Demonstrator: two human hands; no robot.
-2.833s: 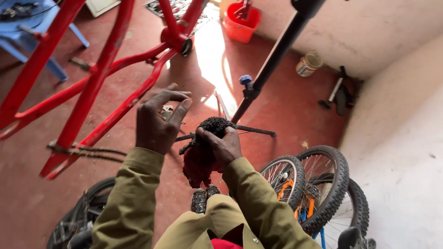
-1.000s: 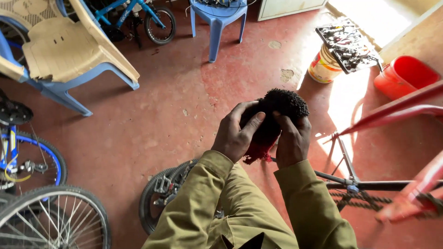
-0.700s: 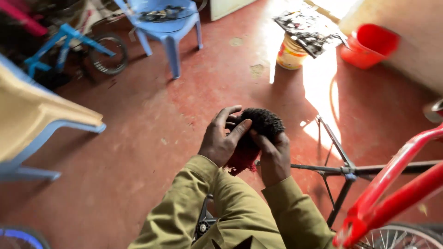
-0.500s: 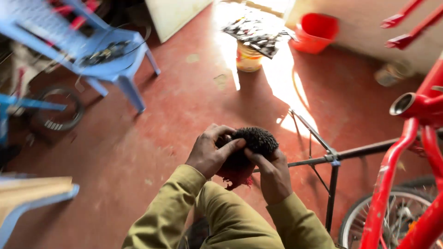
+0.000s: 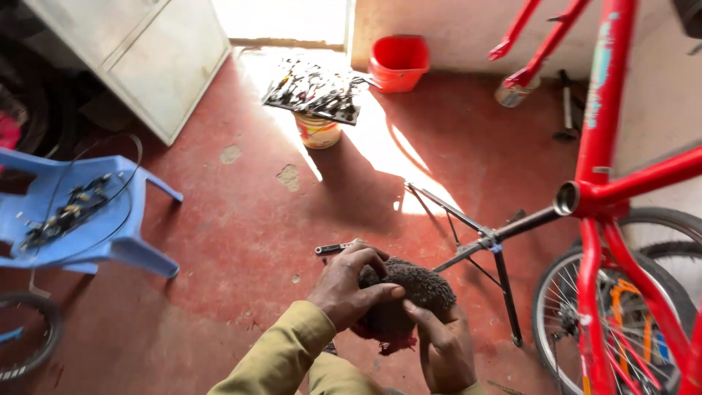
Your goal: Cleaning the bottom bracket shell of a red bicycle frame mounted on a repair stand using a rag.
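At the far left, a blue chair [image 5: 110, 234] stood on the red floor [image 5: 248, 241] with a cable and small dark parts lying on its seat, and part of a tyre [image 5: 25, 351] showed below it. Behind it rose a pale cabinet [image 5: 157, 62]. Further along, in the sunlit patch, I saw a small bucket [image 5: 319, 132] with a tray of tools [image 5: 314, 91] resting on top, and a red bucket [image 5: 398, 64] near the wall. Low in the middle, my left hand [image 5: 351, 285] was closed over the top of a dark rag [image 5: 413, 292] (knitted, dirty, with a red piece hanging under it), fingers curled down onto it. My right hand [image 5: 442, 347] gripped the same rag from below, thumb pressed up against its side. Both hands held it together, above the floor. Just beyond the rag stood a black stand [image 5: 490, 252]. At the right, a red frame [image 5: 607, 183] hung over a wheel [image 5: 578, 322].
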